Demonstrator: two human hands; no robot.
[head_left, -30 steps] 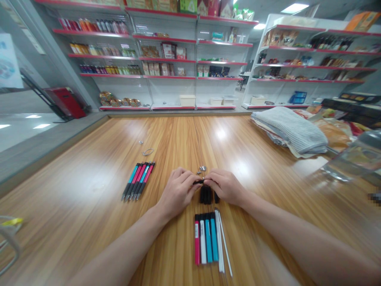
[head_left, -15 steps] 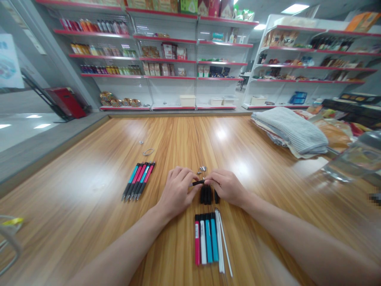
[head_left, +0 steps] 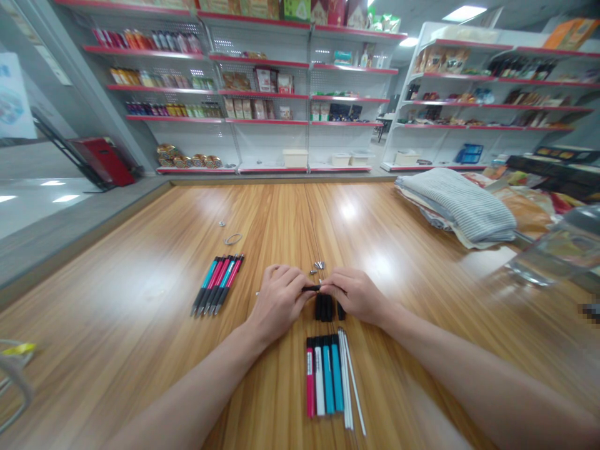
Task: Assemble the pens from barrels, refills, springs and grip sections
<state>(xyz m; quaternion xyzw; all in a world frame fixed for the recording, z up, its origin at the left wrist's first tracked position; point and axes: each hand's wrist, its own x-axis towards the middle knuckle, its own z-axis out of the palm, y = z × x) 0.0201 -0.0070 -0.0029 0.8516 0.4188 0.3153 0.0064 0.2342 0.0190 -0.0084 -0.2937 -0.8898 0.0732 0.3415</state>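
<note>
Between my hands, a pen (head_left: pixel 310 288) lies nearly level, with only its black grip part showing. My left hand (head_left: pixel 280 299) is closed round its left side and covers most of it. A small pale end (head_left: pixel 257 293) shows at the outer side of that hand. The fingertips of my right hand (head_left: pixel 354 292) pinch the right end of the black part. Just below are several black pen grips (head_left: pixel 324 307), and one more grip (head_left: pixel 341 310) sits by my right fingers. Small metal pen tips (head_left: pixel 319 265) lie beyond my fingertips.
Nearer me are pink, white and blue pen barrels (head_left: pixel 328 381) beside thin white refills (head_left: pixel 347 387). Several whole pens (head_left: pixel 217 284) lie in a row at left, with a pale ring (head_left: pixel 233 239) beyond. Folded cloth (head_left: pixel 462 203) and a clear container (head_left: pixel 557 247) are at right.
Less of the black grip shows between my fingers, and it lies more level. A small pale end now shows at the outer side of my left hand.
</note>
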